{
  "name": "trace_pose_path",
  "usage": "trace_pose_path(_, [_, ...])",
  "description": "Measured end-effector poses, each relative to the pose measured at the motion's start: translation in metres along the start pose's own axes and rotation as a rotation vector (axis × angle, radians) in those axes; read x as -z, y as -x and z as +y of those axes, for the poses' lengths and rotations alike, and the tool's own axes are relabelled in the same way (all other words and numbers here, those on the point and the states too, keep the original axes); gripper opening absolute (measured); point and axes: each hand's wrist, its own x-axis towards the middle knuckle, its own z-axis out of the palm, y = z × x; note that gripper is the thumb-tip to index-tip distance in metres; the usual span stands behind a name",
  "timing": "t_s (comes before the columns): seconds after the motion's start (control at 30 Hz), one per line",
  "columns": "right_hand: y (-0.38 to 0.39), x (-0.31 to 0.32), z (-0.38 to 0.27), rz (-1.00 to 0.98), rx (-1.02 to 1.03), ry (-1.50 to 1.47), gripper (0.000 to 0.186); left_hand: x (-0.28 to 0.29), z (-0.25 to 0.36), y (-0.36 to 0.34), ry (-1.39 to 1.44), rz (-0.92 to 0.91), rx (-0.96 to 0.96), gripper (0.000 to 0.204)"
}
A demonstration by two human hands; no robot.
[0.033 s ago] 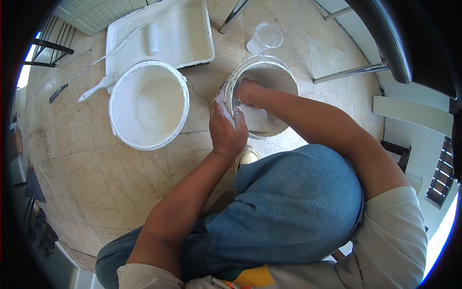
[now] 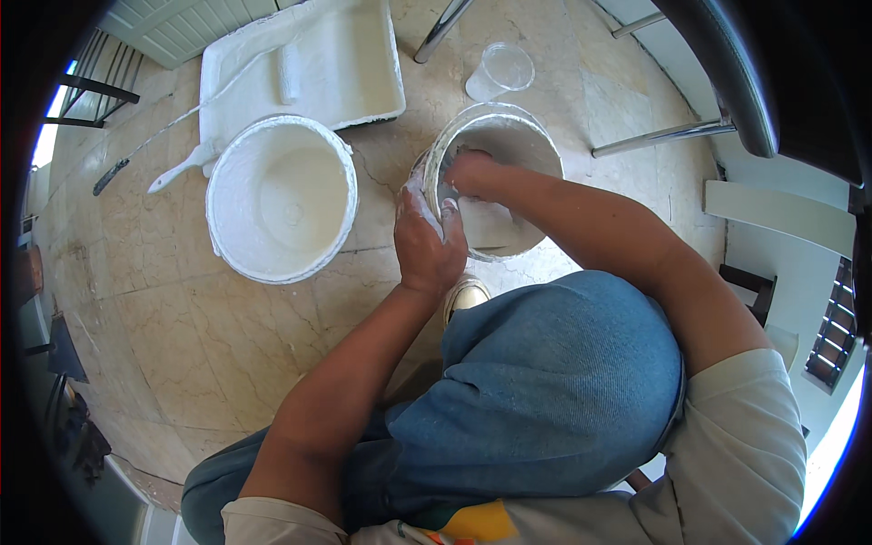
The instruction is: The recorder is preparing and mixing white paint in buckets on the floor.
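My left hand (image 2: 429, 238), smeared with white paint, grips the left side and rim of a paint-coated bucket (image 2: 531, 234) on the tiled floor. My right hand (image 2: 469, 173) reaches down inside that bucket against its left inner wall, its fingers hidden, with pale liquid below. To the left stands a second white bucket (image 2: 282, 200) with a creamy coated inside. Behind it lies a white paint tray (image 2: 356, 64) with a roller (image 2: 289, 74) in it, and a white-handled brush (image 2: 177, 177) sticks out beside the bucket. A clear plastic cup (image 2: 500, 73) stands behind the bucket at my hands.
A dark chair (image 2: 754, 100) with chrome legs (image 2: 654, 138) is at upper right beside a white wall. A white slatted panel (image 2: 154, 27) and a dark metal rack (image 2: 91, 95) are at upper left. My bent knee and shoe (image 2: 465, 300) are just below the buckets on the marble-like floor (image 2: 163, 345).
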Motion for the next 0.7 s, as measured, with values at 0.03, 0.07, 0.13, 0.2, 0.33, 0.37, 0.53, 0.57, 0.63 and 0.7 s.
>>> trace_pose_path(0.03, [-0.002, -0.002, -0.001, 0.044, -0.072, -0.005, 0.025, 0.000, -0.002, 0.000, -0.003, 0.000, 0.001, 0.046])
trace_pose_path(0.07, [-0.003, -0.002, 0.002, 0.044, -0.070, -0.007, 0.025, 0.000, -0.003, -0.001, -0.023, 0.005, -0.036, 0.046])
trace_pose_path(0.13, [-0.005, -0.002, 0.012, 0.018, 0.027, 0.039, 0.017, -0.001, -0.004, -0.002, -0.038, 0.014, -0.075, 0.046])
trace_pose_path(0.2, [-0.004, -0.004, 0.022, -0.049, 0.092, 0.064, 0.021, -0.003, -0.002, -0.004, 0.000, 0.047, -0.093, 0.045])
trace_pose_path(0.33, [-0.005, -0.005, -0.011, -0.083, 0.158, -0.125, 0.025, -0.002, -0.007, -0.001, -0.014, 0.068, -0.076, 0.046])
trace_pose_path(0.37, [-0.002, -0.001, -0.014, -0.084, 0.161, -0.123, 0.025, 0.000, -0.007, -0.002, -0.015, 0.046, -0.065, 0.046])
trace_pose_path(0.53, [0.006, -0.008, 0.022, 0.065, 0.024, 0.031, 0.024, -0.005, -0.002, -0.001, 0.009, 0.007, -0.062, 0.047])
trace_pose_path(0.57, [0.005, -0.009, 0.017, 0.063, 0.030, 0.029, 0.024, -0.005, -0.005, -0.002, 0.029, 0.017, -0.075, 0.047])
trace_pose_path(0.63, [0.003, -0.010, 0.006, 0.063, -0.106, -0.061, 0.023, -0.004, -0.008, -0.001, 0.048, 0.024, -0.087, 0.048])
trace_pose_path(0.7, [0.002, -0.009, 0.002, 0.019, 0.025, -0.036, 0.023, -0.004, -0.009, 0.000, 0.003, 0.040, -0.104, 0.048])
